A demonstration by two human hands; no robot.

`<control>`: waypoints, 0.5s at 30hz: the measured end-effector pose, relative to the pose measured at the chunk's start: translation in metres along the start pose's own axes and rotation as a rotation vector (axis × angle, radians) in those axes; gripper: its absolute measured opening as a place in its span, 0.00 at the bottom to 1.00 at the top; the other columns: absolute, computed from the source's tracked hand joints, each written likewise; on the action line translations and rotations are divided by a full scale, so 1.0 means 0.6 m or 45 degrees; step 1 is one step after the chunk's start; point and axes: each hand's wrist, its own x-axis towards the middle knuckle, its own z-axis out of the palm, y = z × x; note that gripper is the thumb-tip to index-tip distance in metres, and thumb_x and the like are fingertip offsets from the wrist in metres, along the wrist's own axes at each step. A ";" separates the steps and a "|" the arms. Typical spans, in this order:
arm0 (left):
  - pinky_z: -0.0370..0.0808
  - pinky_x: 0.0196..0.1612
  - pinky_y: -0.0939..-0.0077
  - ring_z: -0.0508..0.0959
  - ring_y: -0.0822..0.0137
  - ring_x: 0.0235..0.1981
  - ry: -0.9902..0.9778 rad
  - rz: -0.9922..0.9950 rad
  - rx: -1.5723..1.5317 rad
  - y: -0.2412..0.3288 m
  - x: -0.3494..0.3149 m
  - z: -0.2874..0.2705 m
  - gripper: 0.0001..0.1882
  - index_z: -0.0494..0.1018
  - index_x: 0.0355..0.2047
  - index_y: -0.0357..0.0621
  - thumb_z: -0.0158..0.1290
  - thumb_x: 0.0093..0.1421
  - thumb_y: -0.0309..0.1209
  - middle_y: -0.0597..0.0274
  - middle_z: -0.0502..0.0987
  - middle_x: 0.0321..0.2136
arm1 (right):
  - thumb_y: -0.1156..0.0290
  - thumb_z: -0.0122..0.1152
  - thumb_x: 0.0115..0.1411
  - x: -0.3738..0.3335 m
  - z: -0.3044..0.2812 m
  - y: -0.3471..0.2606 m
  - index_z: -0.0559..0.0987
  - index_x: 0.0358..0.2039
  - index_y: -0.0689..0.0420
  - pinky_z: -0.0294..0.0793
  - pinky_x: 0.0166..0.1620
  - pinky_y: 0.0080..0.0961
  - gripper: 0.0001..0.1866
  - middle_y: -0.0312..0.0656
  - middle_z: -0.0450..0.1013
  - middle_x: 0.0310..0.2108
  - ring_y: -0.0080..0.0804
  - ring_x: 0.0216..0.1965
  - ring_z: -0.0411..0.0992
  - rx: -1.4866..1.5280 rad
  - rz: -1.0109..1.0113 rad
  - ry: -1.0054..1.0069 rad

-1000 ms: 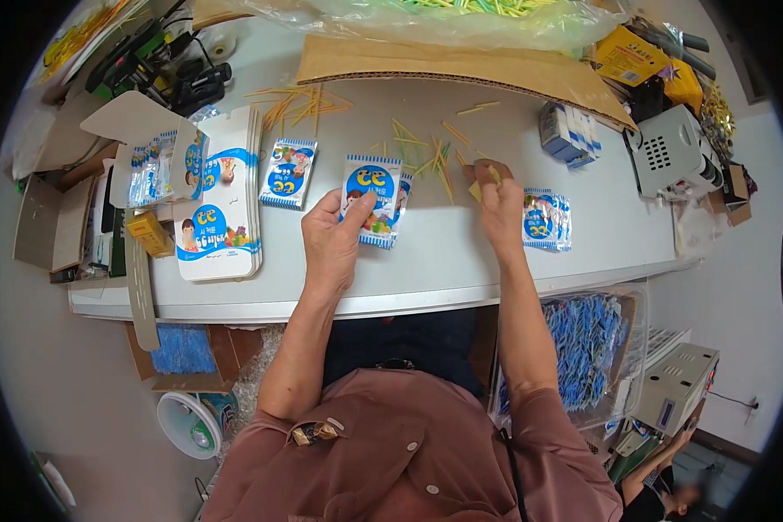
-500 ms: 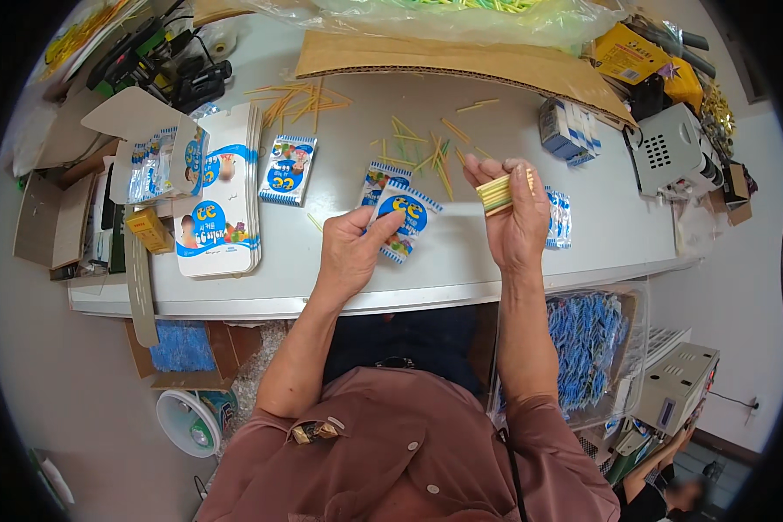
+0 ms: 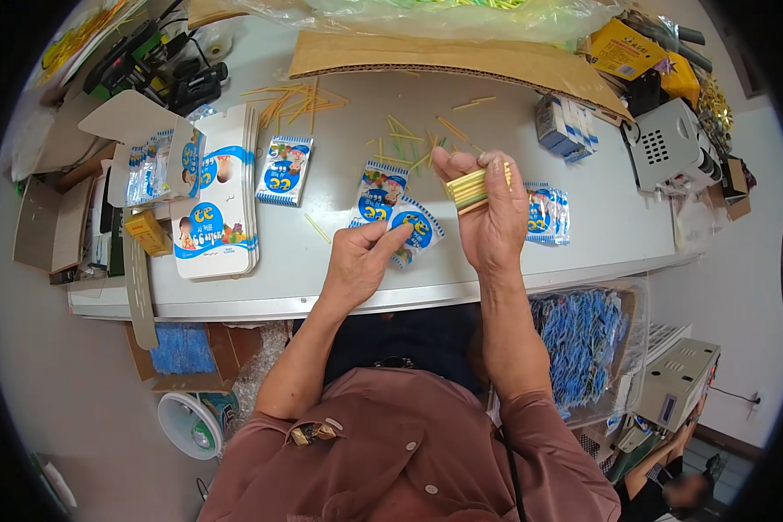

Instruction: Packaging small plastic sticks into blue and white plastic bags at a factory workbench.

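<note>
My left hand (image 3: 355,265) pinches a small blue-and-white printed packet (image 3: 415,224) between thumb and fingers, its lower part tilted over the table. Another such packet (image 3: 381,184) lies flat just beyond it, partly covered. Raised beside them, my right hand (image 3: 496,230) is closed round a short bundle of thin yellow and green sticks (image 3: 470,190), with some pinkish ones at the bottom. The fingers hide part of the bundle. Several more packets (image 3: 548,213) lie overlapping to the right of that hand, and a further pile of packets (image 3: 285,170) rests at the left.
Loose sticks (image 3: 400,146) and an orange heap of sticks (image 3: 300,104) lie toward the back. At left stand an open box of packets (image 3: 187,161) and stacked flat cartons (image 3: 213,239). A cardboard strip (image 3: 461,65) crosses behind; a clear bin (image 3: 578,348) sits below right.
My right hand has moved left with the bundle, nearer to the packet. The packet in my left hand has shifted slightly right and tilted, uncovering more of the one beneath.
</note>
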 end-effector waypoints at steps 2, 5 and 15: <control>0.77 0.36 0.80 0.80 0.75 0.31 0.098 -0.241 -0.423 0.002 0.002 0.009 0.11 0.80 0.38 0.33 0.56 0.64 0.31 0.60 0.82 0.31 | 0.64 0.47 0.71 0.002 -0.005 0.003 0.71 0.43 0.58 0.66 0.62 0.50 0.10 0.51 0.78 0.42 0.51 0.52 0.74 -0.007 0.022 0.036; 0.78 0.36 0.78 0.81 0.73 0.31 0.256 -0.382 -0.888 0.029 0.004 0.015 0.15 0.78 0.42 0.31 0.58 0.63 0.34 0.57 0.82 0.33 | 0.65 0.47 0.71 -0.007 -0.022 0.008 0.71 0.43 0.59 0.67 0.61 0.50 0.11 0.50 0.78 0.42 0.51 0.52 0.74 -0.043 0.071 0.099; 0.78 0.34 0.82 0.80 0.75 0.34 0.419 -0.070 -0.396 0.011 0.000 0.007 0.27 0.64 0.59 0.27 0.58 0.62 0.25 0.56 0.81 0.36 | 0.66 0.46 0.72 -0.087 -0.036 0.037 0.70 0.43 0.61 0.69 0.60 0.50 0.11 0.58 0.76 0.44 0.53 0.54 0.73 -0.342 0.164 -0.010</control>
